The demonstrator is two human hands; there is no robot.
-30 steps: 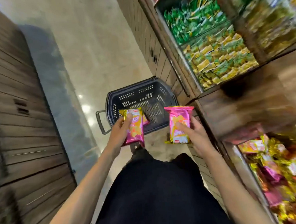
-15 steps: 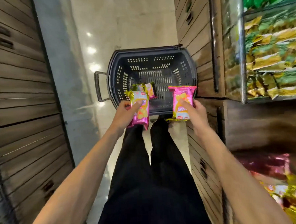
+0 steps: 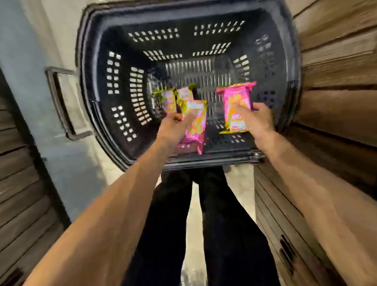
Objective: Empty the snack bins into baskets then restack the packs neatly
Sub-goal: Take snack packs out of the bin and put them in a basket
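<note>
Pale polished stone floor [image 3: 64,40] is being viewed from above, running between two dark slatted wooden cabinet fronts, one at the left [image 3: 11,196] and one at the right [image 3: 342,58]. One dark grey perforated plastic shopping basket [image 3: 114,85] is being shown standing on that floor, its single loop handle [image 3: 59,103] sticking out to the left.

Four pink and yellow foil snack packs are being counted in all. Two loose packs [image 3: 166,100] are lying side by side on the basket's bottom, left of centre. One more pack is being held in each of the two bare hands, inside the basket's walls.

The left-hand pack [image 3: 195,129] is being gripped near its top by the left hand [image 3: 173,126], fingers curled round it. It is hanging down and to the right of that hand. Its top edge is overlapping the loose packs in the view, and contact cannot be judged.

The right-hand pack [image 3: 235,96] is being pinched by the right hand [image 3: 256,119], thumb across its front. It is standing upright, with its upper half rising above the hand.

Two legs in black trousers [image 3: 220,228] are being seen below the near rim.

Compared with half a second earlier, the basket is filling far more of the view. Both held packs, then at the near rim, are now being lowered inside. The shelf of green and yellow packs at the right is no longer being shown.
</note>
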